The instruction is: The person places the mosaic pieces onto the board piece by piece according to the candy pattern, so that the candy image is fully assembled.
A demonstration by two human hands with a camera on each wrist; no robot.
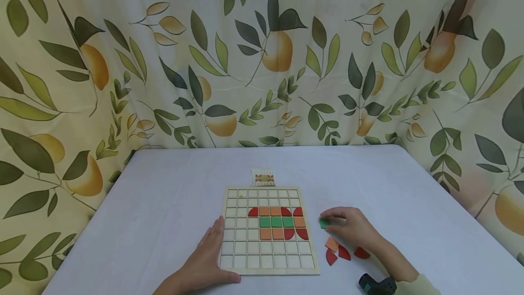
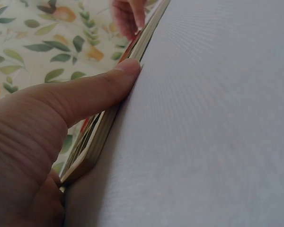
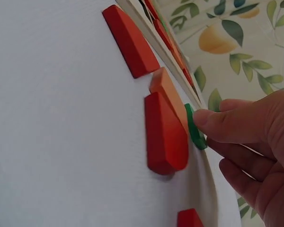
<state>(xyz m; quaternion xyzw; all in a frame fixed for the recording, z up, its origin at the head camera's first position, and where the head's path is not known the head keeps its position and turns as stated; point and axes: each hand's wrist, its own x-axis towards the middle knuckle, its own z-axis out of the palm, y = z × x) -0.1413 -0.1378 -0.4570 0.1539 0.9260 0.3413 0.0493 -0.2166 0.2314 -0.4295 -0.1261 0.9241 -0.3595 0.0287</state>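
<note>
My left hand [image 1: 209, 251] lies against the front left corner of a square gridded wooden board [image 1: 241, 261], fingers along its left side. In the left wrist view its straight thumb [image 2: 99, 92] touches the front edge. Red quarter-circle, orange square and green square tiles sit in three rows of grid cells, right of the middle. Beyond the board's right edge, my right hand [image 1: 354, 226] pinches a green tile [image 3: 195, 127] between thumb and fingers, just above the table. Close below it are a loose orange tile [image 1: 332, 244] and red quarter-circle tiles [image 1: 344, 253].
A small pattern card [image 1: 263, 177] stands or lies behind the board's far edge; which, I cannot tell. White cloth [image 1: 172, 185] covers the table. A leaf-and-fruit patterned curtain [image 1: 254, 104] surrounds its back and sides. A black device [image 1: 376, 284] is on the right wrist.
</note>
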